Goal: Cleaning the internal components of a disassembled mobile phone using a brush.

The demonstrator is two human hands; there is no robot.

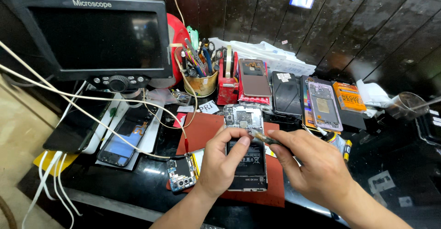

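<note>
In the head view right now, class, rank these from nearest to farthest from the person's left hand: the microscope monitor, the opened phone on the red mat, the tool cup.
1. Opened phone: under the left hand, touching it.
2. Tool cup: behind, near the mat's far edge.
3. Microscope monitor: far back on the left.

Bench is looking packed: a black microscope monitor (94,38) is sitting dark at the back left, a yellow tin cup of tools (200,83) is standing beside a red tape dispenser (228,80), and an orange box (348,96) is lying right.
</note>
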